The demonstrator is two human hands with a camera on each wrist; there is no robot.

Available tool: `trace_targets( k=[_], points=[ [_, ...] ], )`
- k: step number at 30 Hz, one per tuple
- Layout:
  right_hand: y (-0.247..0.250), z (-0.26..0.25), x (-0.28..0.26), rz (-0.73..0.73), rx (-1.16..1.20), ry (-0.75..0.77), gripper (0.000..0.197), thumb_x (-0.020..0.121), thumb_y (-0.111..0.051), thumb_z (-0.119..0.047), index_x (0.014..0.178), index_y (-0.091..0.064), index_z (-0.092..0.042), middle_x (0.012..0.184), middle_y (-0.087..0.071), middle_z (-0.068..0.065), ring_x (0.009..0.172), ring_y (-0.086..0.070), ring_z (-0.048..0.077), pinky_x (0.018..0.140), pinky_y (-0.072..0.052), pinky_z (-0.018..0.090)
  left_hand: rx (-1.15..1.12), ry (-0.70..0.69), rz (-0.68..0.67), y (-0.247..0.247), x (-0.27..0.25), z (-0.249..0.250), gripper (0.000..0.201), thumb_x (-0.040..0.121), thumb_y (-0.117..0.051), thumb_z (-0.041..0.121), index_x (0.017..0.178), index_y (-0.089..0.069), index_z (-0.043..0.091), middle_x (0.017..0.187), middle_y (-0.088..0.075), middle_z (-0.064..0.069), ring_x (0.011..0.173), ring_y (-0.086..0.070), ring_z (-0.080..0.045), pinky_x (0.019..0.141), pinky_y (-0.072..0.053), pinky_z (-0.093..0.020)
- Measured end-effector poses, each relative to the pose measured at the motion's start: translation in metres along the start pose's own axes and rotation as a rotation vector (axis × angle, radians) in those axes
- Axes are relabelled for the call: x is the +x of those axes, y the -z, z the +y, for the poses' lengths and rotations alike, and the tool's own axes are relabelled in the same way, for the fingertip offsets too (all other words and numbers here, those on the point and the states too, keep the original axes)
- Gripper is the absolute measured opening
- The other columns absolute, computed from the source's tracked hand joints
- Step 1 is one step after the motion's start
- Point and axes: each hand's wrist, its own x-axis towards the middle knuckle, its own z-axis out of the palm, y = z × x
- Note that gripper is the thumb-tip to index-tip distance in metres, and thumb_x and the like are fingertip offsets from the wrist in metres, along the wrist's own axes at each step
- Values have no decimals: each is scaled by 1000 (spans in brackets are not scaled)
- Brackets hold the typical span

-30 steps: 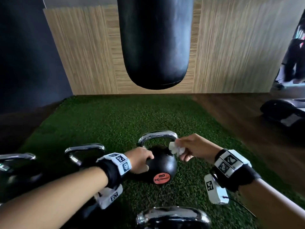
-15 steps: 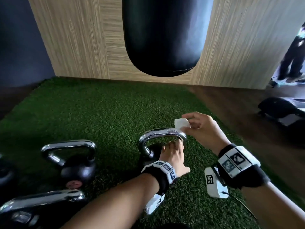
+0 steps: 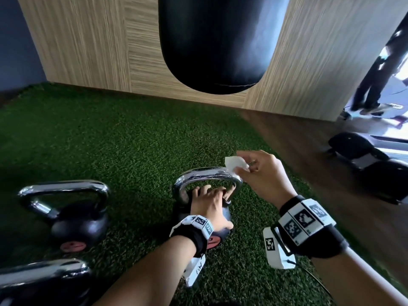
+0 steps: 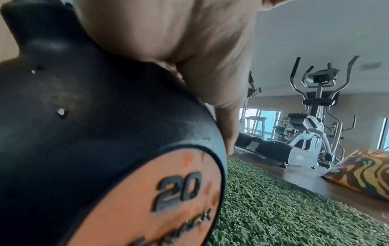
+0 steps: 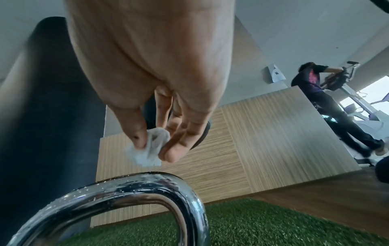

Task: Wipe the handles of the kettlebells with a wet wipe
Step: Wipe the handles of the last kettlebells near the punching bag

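The right hand [image 3: 262, 173] pinches a small white wet wipe [image 3: 235, 164] between the thumb and the fingertips [image 5: 168, 89]. In the right wrist view the wipe [image 5: 147, 144] is scrunched into a little ball. It sits just above the shiny handle [image 5: 130, 188], and from there it does not seem to touch it. Tiny drops of water show on the metal.

The left hand [image 3: 212, 204] lies on the round black body of the kettlebell [image 4: 94, 133]. Its palm presses on top and its fingers [image 3: 207, 191] reach under the silver handle [image 3: 205, 173]. The fingers curve over the ball, with the thumb down its right side. An orange patch with the number 20 [image 4: 179, 189] is on the front of the ball.

This kettlebell stands upright on the green grass mat [image 3: 121, 146]. A second kettlebell [image 3: 72, 215] stands to its left, apart from it. A third handle [image 3: 44, 274] shows at the bottom left corner.

A big black punching bag [image 3: 218, 40] hangs above the mat in front of a wood wall [image 3: 88, 45]. On the right is a brown wood floor [image 3: 309, 146] with gym machines [image 4: 311, 126]. Another person [image 5: 328, 103] stands at a machine far off.
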Motion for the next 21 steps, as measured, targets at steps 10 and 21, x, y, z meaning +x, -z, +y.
trace_targets(
  k=[10, 21],
  points=[
    [-23, -33, -1, -77, -250, 188, 24, 89, -76, -23, 111, -77, -16, 104, -66, -1, 81, -52, 0, 65, -36, 1, 37, -177, 59, 6, -7, -9, 102, 62, -72, 77, 142, -39, 23, 145, -55, 1, 135, -44, -24, 115, -29, -47],
    [-21, -30, -2, -70, -349, 72, 12, 92, -67, -12, 96, -79, -10, 98, -67, 1, 78, -56, 6, 52, -37, 2, 47, -178, 100, 5, -16, -6, 99, 74, -68, 72, 150, -33, 19, 155, -44, -1, 147, -31, -24, 126, -14, -46]
  ],
)
